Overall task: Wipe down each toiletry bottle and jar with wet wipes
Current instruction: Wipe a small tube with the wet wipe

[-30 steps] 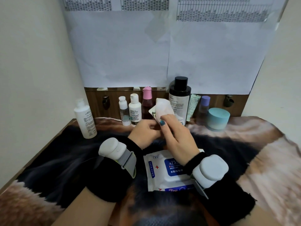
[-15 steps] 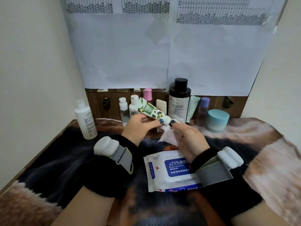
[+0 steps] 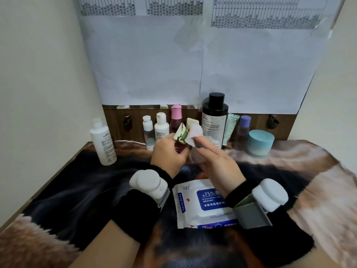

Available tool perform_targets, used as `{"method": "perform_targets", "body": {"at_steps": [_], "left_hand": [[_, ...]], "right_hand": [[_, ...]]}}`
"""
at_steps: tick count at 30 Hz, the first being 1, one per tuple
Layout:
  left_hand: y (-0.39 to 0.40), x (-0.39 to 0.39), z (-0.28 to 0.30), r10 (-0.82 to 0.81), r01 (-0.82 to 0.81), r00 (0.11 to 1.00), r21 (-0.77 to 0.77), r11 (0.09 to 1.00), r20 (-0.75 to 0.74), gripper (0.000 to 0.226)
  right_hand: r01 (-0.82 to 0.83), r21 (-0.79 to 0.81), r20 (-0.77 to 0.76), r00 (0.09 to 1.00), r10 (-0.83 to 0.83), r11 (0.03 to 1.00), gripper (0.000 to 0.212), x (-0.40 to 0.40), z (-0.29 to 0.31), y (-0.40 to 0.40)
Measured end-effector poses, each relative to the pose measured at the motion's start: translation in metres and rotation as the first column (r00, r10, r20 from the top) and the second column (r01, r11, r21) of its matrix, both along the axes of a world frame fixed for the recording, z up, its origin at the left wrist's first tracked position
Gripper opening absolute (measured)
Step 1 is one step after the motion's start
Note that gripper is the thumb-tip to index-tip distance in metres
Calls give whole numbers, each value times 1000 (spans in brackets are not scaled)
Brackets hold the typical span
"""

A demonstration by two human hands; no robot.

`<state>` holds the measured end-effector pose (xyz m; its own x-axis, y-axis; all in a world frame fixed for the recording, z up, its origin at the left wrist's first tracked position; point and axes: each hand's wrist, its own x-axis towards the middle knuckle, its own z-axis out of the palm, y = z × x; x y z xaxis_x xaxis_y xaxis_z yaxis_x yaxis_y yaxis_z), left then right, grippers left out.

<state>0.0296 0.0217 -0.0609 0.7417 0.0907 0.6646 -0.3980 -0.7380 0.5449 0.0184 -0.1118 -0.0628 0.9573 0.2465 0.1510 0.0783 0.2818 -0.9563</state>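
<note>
My left hand (image 3: 167, 153) grips a small green-and-white patterned tube (image 3: 181, 134), its end pointing up and toward the camera. My right hand (image 3: 216, 161) pinches a white wet wipe (image 3: 194, 134) against the tube's right side. Both hands hover above the table in front of the row of toiletries. The tube's lower part is hidden inside my left fingers. A white and blue wet wipes pack (image 3: 202, 204) lies flat below my hands, partly under my right wrist.
Along the back stand a white bottle (image 3: 103, 142), two small white-capped bottles (image 3: 160, 125), a pink-capped bottle (image 3: 175, 117), a tall black-capped bottle (image 3: 214, 118), a green tube (image 3: 229, 128), a purple-capped bottle (image 3: 243, 130) and a teal jar (image 3: 259, 143). A furry cloth (image 3: 77, 190) covers the table. Walls close both sides.
The tube was lying sideways half a second ago; now my left hand has turned it end-up. My right hand has lifted the wipe from below the tube onto its side.
</note>
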Motion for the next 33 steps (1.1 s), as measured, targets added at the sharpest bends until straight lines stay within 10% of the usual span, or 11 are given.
{"method": "perform_targets", "body": {"at_steps": [8,15,20,33], "left_hand": [[-9,-10,6,-261,245,963,-189,951,-68,21],[13,-2,17,5,-69,984,-346,936,-181,19],[50,1,15,382,-425,863,-66,903,-330,26],[75,-2,12,609,-589,603,228,775,-515,30]], "right_hand": [[281,-309,325,929,-177,909,26,5,-5,-7],[406,-281,187,912,-365,870,21,26,-19,-20],[361,-266,164,931,-327,894,20,22,-16,-20],[327,-241,140,943,-300,914,21,21,-15,-16]]}}
